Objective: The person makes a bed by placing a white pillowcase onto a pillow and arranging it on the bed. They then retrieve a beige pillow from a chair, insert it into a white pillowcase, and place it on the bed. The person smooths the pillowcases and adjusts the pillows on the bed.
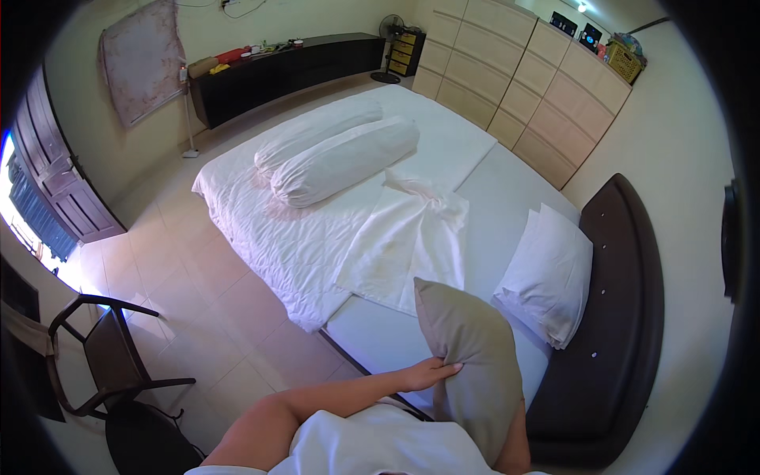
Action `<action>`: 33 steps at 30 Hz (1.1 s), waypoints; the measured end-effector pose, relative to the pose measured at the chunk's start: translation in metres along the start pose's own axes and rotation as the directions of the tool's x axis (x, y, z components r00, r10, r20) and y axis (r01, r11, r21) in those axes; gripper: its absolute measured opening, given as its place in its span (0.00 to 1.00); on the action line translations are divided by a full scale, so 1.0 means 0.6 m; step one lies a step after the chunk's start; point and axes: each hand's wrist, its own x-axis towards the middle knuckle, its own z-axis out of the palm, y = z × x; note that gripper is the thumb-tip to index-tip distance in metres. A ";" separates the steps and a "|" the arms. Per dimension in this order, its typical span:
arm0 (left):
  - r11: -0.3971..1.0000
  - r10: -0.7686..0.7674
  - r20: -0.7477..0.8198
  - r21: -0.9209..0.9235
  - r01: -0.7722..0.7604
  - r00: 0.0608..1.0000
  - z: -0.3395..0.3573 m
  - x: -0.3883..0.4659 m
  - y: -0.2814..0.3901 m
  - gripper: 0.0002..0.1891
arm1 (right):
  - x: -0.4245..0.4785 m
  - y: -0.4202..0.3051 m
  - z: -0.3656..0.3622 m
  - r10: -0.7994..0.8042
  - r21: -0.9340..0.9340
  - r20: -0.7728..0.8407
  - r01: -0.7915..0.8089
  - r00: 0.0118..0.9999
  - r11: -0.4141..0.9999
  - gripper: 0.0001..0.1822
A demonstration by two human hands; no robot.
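A grey-beige pillow (481, 356) stands on its side in front of me, over the near edge of the bed. My left hand (432, 374) pinches its left side, thumb on top. My right forearm runs behind the pillow's right side; the right hand itself is hidden by the pillow. Beyond the pillow, a rumpled white pillowcase or cloth (409, 243) lies spread across the mattress. Two white bolsters (350, 160) rest side by side on a white quilted cover (267, 237). White pillows (552, 273) lie stacked against the headboard.
A dark padded headboard (617, 332) borders the bed on the right. Drawer cabinets (510, 71) and a long black cabinet (285, 71) stand beyond it. At the left are a chair (113, 356), an open door (65, 172) and tiled floor (196, 285). A fan (390, 47) stands at the back.
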 end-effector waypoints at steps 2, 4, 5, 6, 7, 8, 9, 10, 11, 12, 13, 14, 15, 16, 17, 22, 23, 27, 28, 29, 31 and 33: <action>0.986 -0.127 0.011 0.109 0.125 0.992 -0.024 0.001 0.029 0.38 | -0.002 0.035 -0.034 0.009 0.063 -0.067 -0.005 0.998 0.998 0.30; 0.975 -0.167 0.117 0.167 0.146 0.979 -0.071 0.028 -0.034 0.39 | 0.001 0.059 -0.052 0.002 0.117 -0.117 0.012 0.993 0.993 0.30; 0.968 -0.192 0.179 0.195 0.156 0.965 -0.096 0.044 -0.077 0.39 | 0.001 0.078 -0.055 0.011 0.149 -0.146 0.011 0.989 0.989 0.30; 0.971 -0.201 0.164 0.164 0.174 0.966 -0.120 0.050 -0.108 0.38 | 0.001 0.095 -0.056 0.013 0.181 -0.171 0.018 0.985 0.983 0.30; 0.973 -0.209 0.152 0.133 0.190 0.966 -0.143 0.053 -0.137 0.37 | 0.001 0.109 -0.059 0.020 0.209 -0.200 0.023 0.980 0.978 0.30; 0.974 -0.217 0.141 0.102 0.204 0.966 -0.169 0.058 -0.159 0.36 | 0.000 0.122 -0.060 0.028 0.230 -0.226 0.026 0.974 0.973 0.30; 0.963 -0.222 0.032 0.162 0.215 0.974 -0.194 0.065 -0.174 0.35 | -0.002 0.133 -0.061 0.033 0.251 -0.254 0.033 0.967 0.967 0.30; 0.948 -0.219 -0.074 0.219 0.231 0.973 -0.218 0.075 -0.193 0.34 | -0.007 0.144 -0.064 0.038 0.266 -0.284 0.040 0.958 0.963 0.30; 0.887 -0.261 -0.251 0.318 0.334 0.932 -0.251 0.092 -0.231 0.32 | -0.010 0.149 -0.069 0.041 0.275 -0.309 0.048 0.950 0.960 0.30; 0.807 -0.063 -0.416 0.513 0.291 0.907 -0.293 0.113 -0.311 0.29 | -0.008 0.149 -0.073 0.035 0.277 -0.322 0.059 0.946 0.959 0.30; 0.830 -0.035 -0.495 0.470 0.301 0.868 -0.325 0.130 -0.331 0.26 | -0.014 0.160 -0.076 0.040 0.288 -0.346 0.066 0.938 0.955 0.30; 0.797 0.007 -0.557 0.505 0.332 0.830 -0.352 0.141 -0.339 0.25 | -0.017 0.163 -0.077 0.044 0.294 -0.366 0.071 0.930 0.953 0.30; 0.761 0.050 -0.591 0.545 0.353 0.805 -0.378 0.154 -0.349 0.24 | -0.020 0.164 -0.079 0.046 0.298 -0.384 0.076 0.922 0.952 0.30; 0.727 0.063 -0.601 0.575 0.376 0.797 -0.394 0.170 -0.347 0.24 | -0.028 0.167 -0.085 0.046 0.295 -0.412 0.086 0.910 0.952 0.30; 0.673 0.062 -0.594 0.618 0.406 0.802 -0.410 0.183 -0.346 0.25 | -0.033 0.173 -0.082 0.049 0.296 -0.432 0.091 0.901 0.951 0.30; 0.381 0.238 -0.460 0.854 0.353 0.856 -0.441 0.229 -0.319 0.23 | -0.037 0.126 -0.046 0.156 0.358 -0.391 -0.007 0.907 0.934 0.30; 0.357 0.226 -0.439 0.868 0.346 0.869 -0.458 0.236 -0.323 0.22 | -0.023 0.094 -0.031 0.183 0.383 -0.359 -0.034 0.915 0.923 0.29; 0.220 0.139 -0.338 0.927 0.304 0.931 -0.519 0.274 -0.338 0.13 | 0.021 0.025 0.012 0.081 0.123 -0.240 -0.052 0.968 0.991 0.30; 0.197 0.081 -0.330 0.930 0.310 0.940 -0.527 0.284 -0.335 0.12 | 0.035 0.019 0.019 0.060 0.071 -0.224 -0.045 0.973 0.996 0.30; 0.171 0.020 -0.320 0.934 0.312 0.947 -0.532 0.291 -0.334 0.11 | 0.048 0.010 0.028 0.042 0.024 -0.208 -0.038 0.977 0.999 0.31; 0.146 0.076 -0.244 0.962 0.231 0.967 -0.555 0.293 -0.351 0.07 | 0.087 -0.068 0.050 0.178 0.242 -0.157 -0.137 0.971 0.961 0.31; 0.089 0.080 -0.165 0.983 0.157 0.983 -0.571 0.297 -0.363 0.07 | 0.117 -0.091 0.053 0.234 0.319 -0.093 -0.194 0.968 0.928 0.31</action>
